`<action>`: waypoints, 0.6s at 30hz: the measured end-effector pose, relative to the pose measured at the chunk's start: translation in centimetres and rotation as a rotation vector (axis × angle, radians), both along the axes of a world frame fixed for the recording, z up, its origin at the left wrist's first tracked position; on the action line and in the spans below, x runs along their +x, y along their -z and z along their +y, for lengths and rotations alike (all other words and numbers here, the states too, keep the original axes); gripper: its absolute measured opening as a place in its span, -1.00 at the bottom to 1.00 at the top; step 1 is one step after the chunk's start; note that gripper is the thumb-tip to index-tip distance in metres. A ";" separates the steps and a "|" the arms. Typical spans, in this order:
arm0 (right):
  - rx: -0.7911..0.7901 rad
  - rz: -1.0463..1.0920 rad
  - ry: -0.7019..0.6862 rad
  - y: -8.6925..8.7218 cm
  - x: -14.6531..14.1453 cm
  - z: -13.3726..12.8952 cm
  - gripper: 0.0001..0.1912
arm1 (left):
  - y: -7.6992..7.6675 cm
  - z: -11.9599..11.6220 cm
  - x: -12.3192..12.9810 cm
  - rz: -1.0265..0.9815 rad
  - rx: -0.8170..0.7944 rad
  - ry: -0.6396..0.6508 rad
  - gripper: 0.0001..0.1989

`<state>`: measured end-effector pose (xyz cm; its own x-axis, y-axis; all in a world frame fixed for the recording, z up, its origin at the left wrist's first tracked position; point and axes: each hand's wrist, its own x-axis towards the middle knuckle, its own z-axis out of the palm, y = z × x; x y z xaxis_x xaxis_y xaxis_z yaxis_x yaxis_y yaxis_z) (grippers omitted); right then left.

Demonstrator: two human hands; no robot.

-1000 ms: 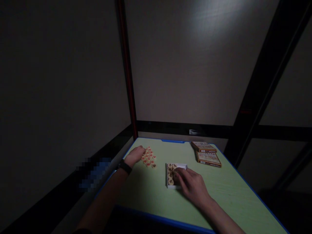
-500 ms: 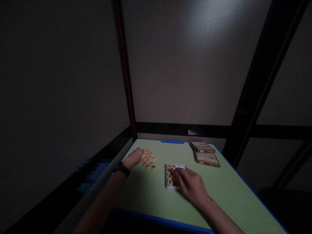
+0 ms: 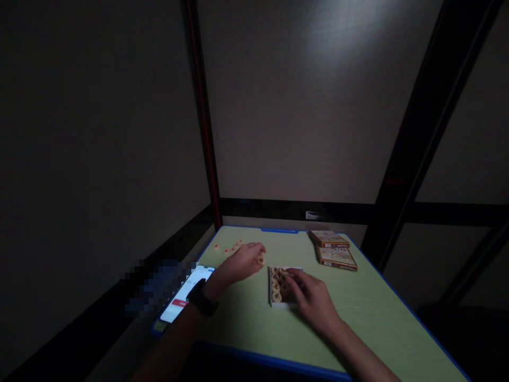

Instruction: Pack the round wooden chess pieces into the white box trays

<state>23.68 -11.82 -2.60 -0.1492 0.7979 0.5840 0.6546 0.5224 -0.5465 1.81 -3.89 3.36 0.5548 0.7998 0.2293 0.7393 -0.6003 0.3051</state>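
My left hand (image 3: 247, 259), with a dark band on its wrist, is low over the table. Its fingers curve loosely, apart from the thumb, around a few round Chinese chess pieces (image 3: 261, 260); the palm hides part of them. Several red-marked pieces (image 3: 233, 249) lie scattered behind and left of that hand. In front of me is a white open box (image 3: 283, 305) with dark-marked pieces (image 3: 276, 286) lying flat along its left side. My right hand (image 3: 314, 297) reaches over the box's right part, fingertips closed on a piece at its upper middle. The hand covers the rest of the box.
Two flat printed boxes (image 3: 337, 258) lie overlapping at the table's back right. A lit phone (image 3: 185, 297) rests at the left edge, partly behind my left wrist. The green table (image 3: 382, 313) has a blue rim, with walls behind and to the left.
My left hand has moved right and nearer to me, dragging pieces toward the white box and spreading the red-marked group. The phone has lit up. My right hand stays at the box.
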 end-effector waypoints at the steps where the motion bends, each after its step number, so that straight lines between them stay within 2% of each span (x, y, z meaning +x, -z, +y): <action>1: -0.061 0.067 -0.018 -0.2 -0.1 0.0 -0.68 | 0.1 -0.7 0.9 -0.022 0.013 0.064 -0.74; 4: -0.219 0.276 -0.089 -0.5 -0.3 0.2 -0.65 | 0.5 -2.6 2.9 -0.022 0.028 0.203 -0.80; 7: -0.312 0.464 -0.149 -0.3 -0.1 0.9 -0.62 | 0.6 -3.9 4.1 -0.003 0.025 0.244 -0.87; 9: -0.345 0.494 -0.161 -0.1 0.3 1.4 -0.61 | 0.6 -4.4 4.3 0.007 0.021 0.261 -0.88; 13: -0.335 0.255 -0.056 -0.4 1.2 1.4 -0.79 | 0.3 -3.9 3.5 0.049 0.023 0.240 -0.85; 16: -0.339 -0.041 0.091 -1.0 1.4 0.7 -0.96 | 0.4 -2.3 1.9 0.184 0.020 0.102 -0.86; 18: -0.343 -0.215 0.177 -1.3 1.2 0.2 -0.93 | 0.7 -1.2 0.7 0.260 0.017 0.034 -0.83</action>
